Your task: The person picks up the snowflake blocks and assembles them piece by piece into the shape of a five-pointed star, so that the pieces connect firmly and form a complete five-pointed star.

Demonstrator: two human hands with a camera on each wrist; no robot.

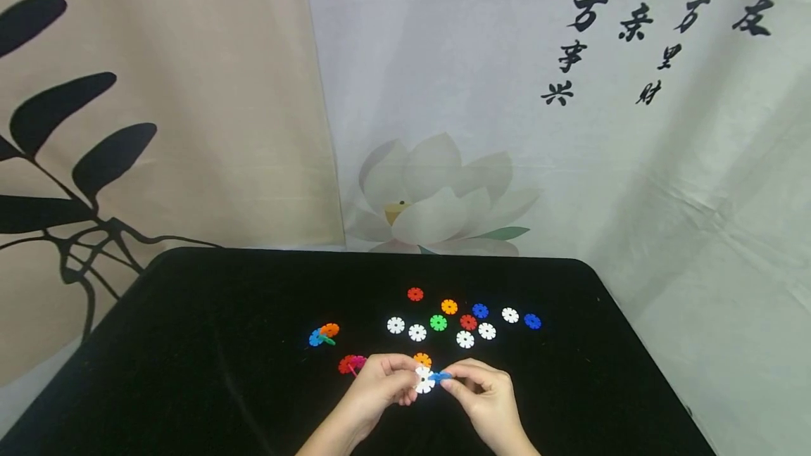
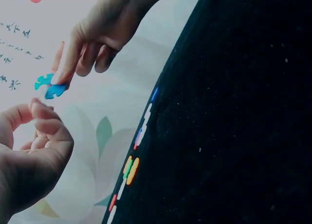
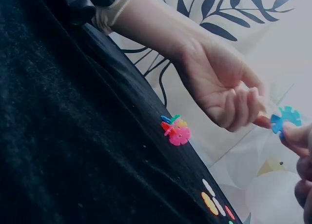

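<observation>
Between finger and thumb my left hand (image 1: 383, 384) pinches a white notched disc (image 1: 424, 380), a snowflake building piece. My right hand (image 1: 484, 396) pinches a blue notched disc (image 1: 440, 376), seen nearly edge-on in the head view. The two discs meet at their edges, raised over the black table. In the left wrist view the blue disc (image 2: 54, 90) shows its slots beside the right fingertips (image 2: 62, 77), while the left fingers largely cover the white one. In the right wrist view the blue disc (image 3: 286, 119) sits between both hands' fingertips.
On the black table (image 1: 253, 315) loose discs lie beyond the hands, such as a green disc (image 1: 438, 323) and a red disc (image 1: 415, 294). An orange disc (image 1: 422, 359) lies just behind the hands. To the left are a blue-orange-green joined cluster (image 1: 324, 334) and a red-pink cluster (image 1: 351, 364).
</observation>
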